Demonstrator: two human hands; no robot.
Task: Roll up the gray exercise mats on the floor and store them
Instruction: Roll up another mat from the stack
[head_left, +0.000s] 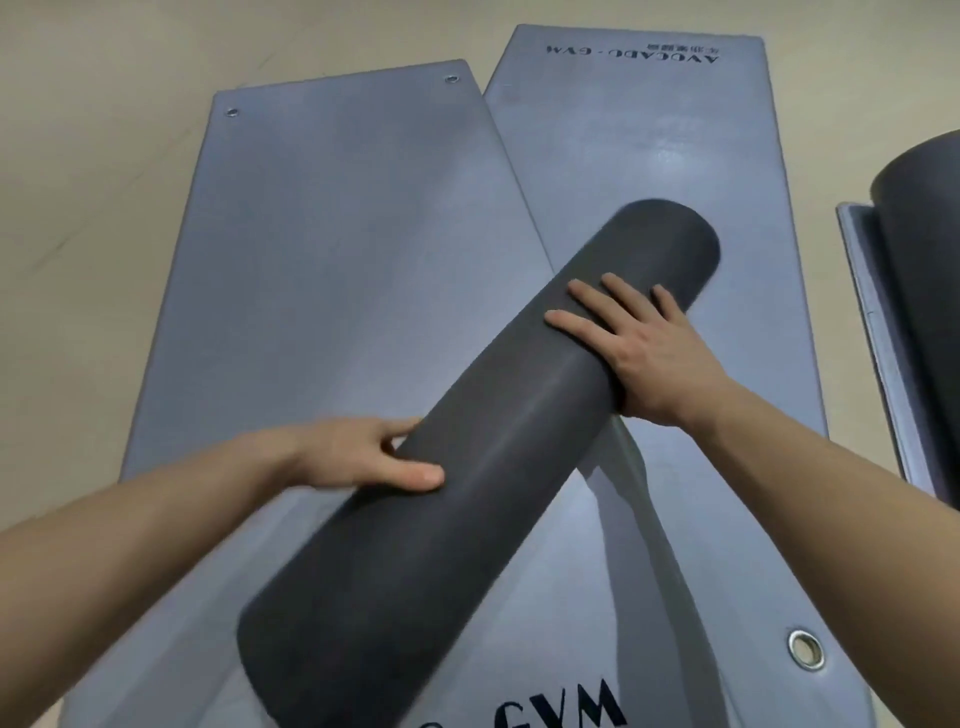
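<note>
Rolled mat (467, 493) points to 1 o'clock; left hand (363, 460) grips it, right hand (641, 353) presses, fingers straight. Advise even squeeze.

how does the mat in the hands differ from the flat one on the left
The held mat is a rolled tube, dark charcoal; the left mat lies flat, lighter blue-gray, with eyelets showing. The left hand and right hand hold the held mat; neither touches the left mat. Both are gray.

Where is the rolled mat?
The rolled mat is central in the head view, diagonal over flat mats; left hand grips its side, right hand rests on top.
</note>
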